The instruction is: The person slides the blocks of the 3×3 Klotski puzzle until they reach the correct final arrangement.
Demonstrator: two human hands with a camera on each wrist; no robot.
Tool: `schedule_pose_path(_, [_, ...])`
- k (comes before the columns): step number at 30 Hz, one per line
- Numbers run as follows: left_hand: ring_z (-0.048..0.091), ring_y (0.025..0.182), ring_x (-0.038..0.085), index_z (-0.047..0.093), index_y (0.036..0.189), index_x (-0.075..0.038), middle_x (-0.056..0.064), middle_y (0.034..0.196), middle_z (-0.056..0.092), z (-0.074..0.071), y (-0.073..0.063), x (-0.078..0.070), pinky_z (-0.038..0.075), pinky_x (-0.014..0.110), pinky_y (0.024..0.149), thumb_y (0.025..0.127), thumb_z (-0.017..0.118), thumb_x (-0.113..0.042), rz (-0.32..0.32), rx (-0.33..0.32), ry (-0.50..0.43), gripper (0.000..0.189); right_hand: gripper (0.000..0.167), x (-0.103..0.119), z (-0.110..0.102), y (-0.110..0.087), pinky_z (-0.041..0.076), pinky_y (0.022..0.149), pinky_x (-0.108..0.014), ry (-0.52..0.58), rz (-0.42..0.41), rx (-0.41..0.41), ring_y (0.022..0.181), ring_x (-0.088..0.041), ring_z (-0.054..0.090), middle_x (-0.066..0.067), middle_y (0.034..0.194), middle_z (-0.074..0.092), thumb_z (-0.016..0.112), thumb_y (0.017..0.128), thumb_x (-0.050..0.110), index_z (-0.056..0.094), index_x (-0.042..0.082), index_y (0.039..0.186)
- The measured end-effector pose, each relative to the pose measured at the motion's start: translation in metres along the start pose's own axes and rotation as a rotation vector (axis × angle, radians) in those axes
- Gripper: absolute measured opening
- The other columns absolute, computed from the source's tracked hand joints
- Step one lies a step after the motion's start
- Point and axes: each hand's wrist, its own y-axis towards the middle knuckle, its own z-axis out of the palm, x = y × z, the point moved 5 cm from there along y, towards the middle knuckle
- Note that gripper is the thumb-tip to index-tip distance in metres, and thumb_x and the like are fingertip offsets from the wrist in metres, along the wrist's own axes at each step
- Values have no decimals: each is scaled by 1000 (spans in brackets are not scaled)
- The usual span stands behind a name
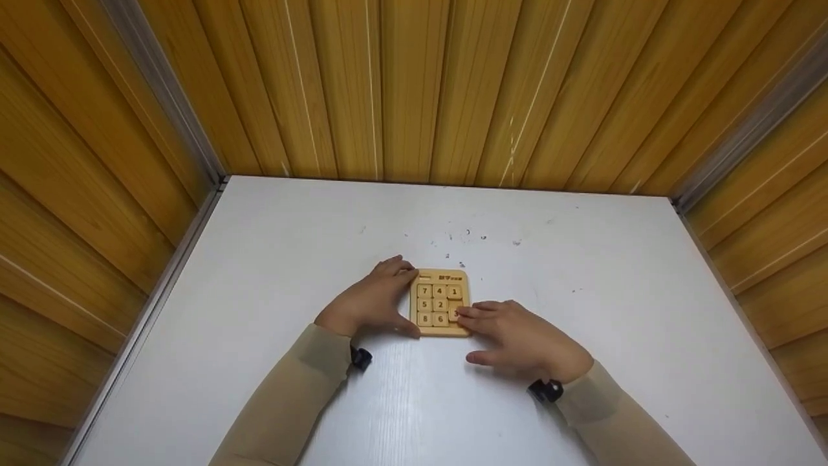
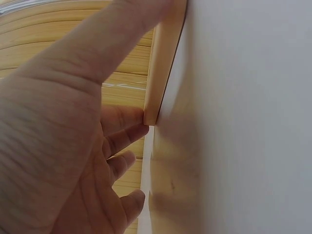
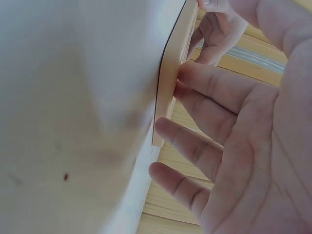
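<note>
A wooden sliding number puzzle (image 1: 440, 331) lies flat on the white table in the head view. Its tiles read 7, 4, 1 in the top row, 5 and 2 in the middle, 8 and 6 at the bottom. The 3 tile (image 1: 453, 315) sits low in the right column, a gap above it. My left hand (image 1: 375, 299) holds the frame's left side, thumb at the near corner and index finger at the far one. With fingers extended, my right hand (image 1: 521, 336) touches the 3 tile and the right edge; its thumb stays apart from the board.
The white table (image 1: 291, 233) spreads around the puzzle, with small dark marks (image 1: 483, 237) beyond it. Wood-patterned walls (image 1: 414, 90) enclose the back and both sides. Each wrist carries a small black device (image 1: 545, 391) at the sleeve cuff.
</note>
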Motion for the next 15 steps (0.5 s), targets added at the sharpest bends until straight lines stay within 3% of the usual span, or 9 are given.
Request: schedule_pose_path(15, [12,180,25,40,177,-14,1,186,36,0,1,0,27,49,145,73,105,-59,-6,3,-26,131,67,5,-1,0,49,126,-64,-40,-40,-27,157,-33,58,2,171,60,77,104,53,67,16,160])
